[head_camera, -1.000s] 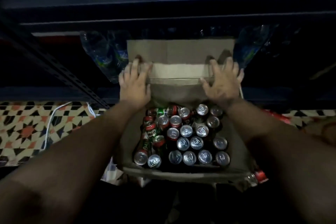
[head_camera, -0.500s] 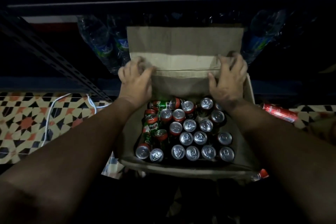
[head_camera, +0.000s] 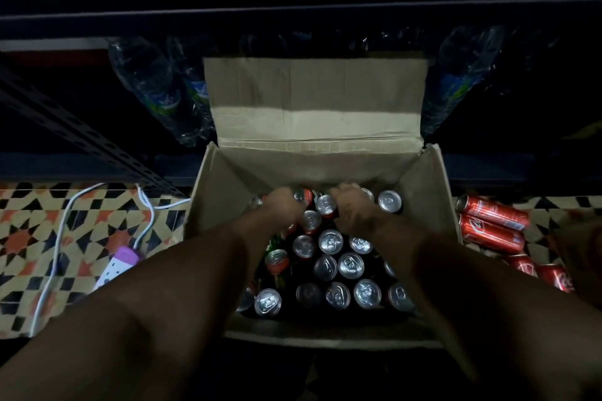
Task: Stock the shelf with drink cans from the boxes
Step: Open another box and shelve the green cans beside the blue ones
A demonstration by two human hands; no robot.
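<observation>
An open cardboard box (head_camera: 215,192) stands on the floor before the shelf, its far flap (head_camera: 316,98) folded back upright. Inside stand several drink cans (head_camera: 330,241) with silver tops, some red, some green. My left hand (head_camera: 280,205) reaches into the far left of the box, fingers curled down over a can there. My right hand (head_camera: 350,205) is beside it at the far middle, fingers curled round a red can (head_camera: 325,205). The fingertips of both hands are hidden among the cans.
A dark metal shelf (head_camera: 293,10) runs across the top, with water bottles (head_camera: 156,88) lying under it on both sides of the flap. Loose red cans (head_camera: 492,221) lie on the patterned floor at right. A white cable and power strip (head_camera: 120,262) lie at left.
Both hands have let go of the far flap and dropped down into the box onto the cans at its far end. The flap stays folded back.
</observation>
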